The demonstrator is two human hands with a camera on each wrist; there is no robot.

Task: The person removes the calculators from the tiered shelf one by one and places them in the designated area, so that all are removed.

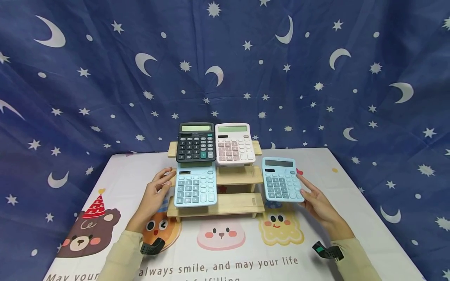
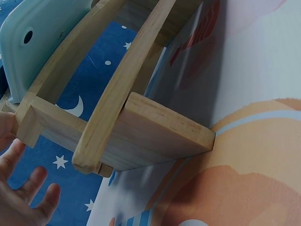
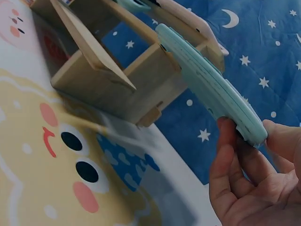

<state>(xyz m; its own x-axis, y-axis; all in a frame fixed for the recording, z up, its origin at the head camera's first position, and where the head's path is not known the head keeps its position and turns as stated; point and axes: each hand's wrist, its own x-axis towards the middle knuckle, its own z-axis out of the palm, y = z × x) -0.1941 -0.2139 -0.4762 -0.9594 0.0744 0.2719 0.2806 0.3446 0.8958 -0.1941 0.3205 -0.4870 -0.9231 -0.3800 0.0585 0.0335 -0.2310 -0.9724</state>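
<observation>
A light blue calculator [image 1: 279, 180] is held up off the table, right of the wooden stepped rack [image 1: 239, 177]. My right hand [image 1: 319, 207] pinches its lower right edge; in the right wrist view the calculator [image 3: 211, 82] is edge-on, thumb on one face, fingers behind. A second light blue calculator [image 1: 195, 186] leans on the rack's middle tier. Beside it, my left hand [image 1: 154, 195] is at the rack's left end. In the left wrist view, a fingertip of the left hand [image 2: 21, 188] touches the tier's wooden end, the other fingers loosely extended.
On the top tier stand a black calculator [image 1: 195, 142] at left and a pink-and-white calculator [image 1: 235, 143] at right. A printed cloth [image 1: 225, 234] with cartoon figures covers the table. Behind hangs a blue curtain [image 1: 225, 47] with moons and stars.
</observation>
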